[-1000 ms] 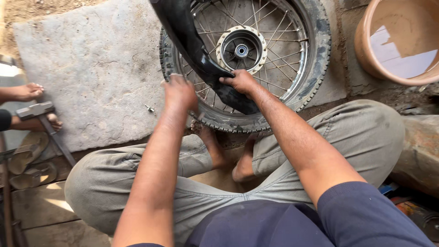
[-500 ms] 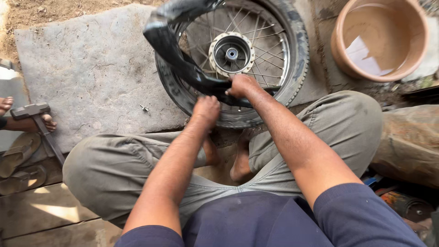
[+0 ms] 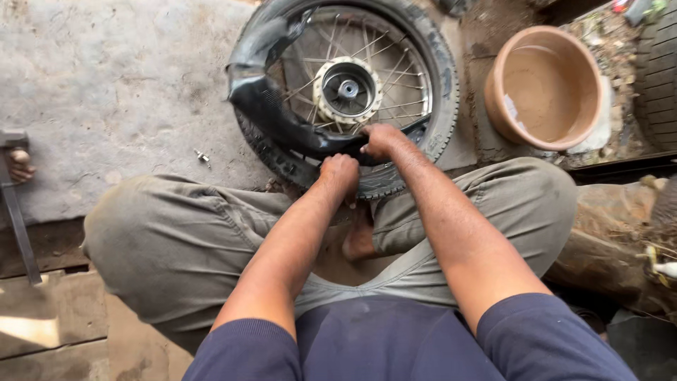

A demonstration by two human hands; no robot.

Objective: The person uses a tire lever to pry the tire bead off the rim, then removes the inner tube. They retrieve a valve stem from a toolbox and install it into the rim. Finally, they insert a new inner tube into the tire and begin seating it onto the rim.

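Note:
A spoked wheel with a black tyre [image 3: 441,85] lies flat on the ground in front of my crossed legs. A black inner tube [image 3: 264,106] bulges out of its left side, over the spokes and the metal hub [image 3: 347,89]. My left hand [image 3: 338,174] is closed as a fist and presses on the tube and tyre at the near rim. My right hand [image 3: 381,140] grips the tube just beside it, at the near edge of the rim.
A brown basin [image 3: 546,88] with murky water stands to the right of the wheel. A small metal valve part [image 3: 203,156] lies on the concrete slab at left. A hammer [image 3: 15,197] and another person's foot [image 3: 20,166] are at the far left edge. Another tyre [image 3: 659,70] is at far right.
My left hand has come in from the tyre's left side to the near rim beside my right hand. The tube has dropped lower against the wheel. The view has shifted.

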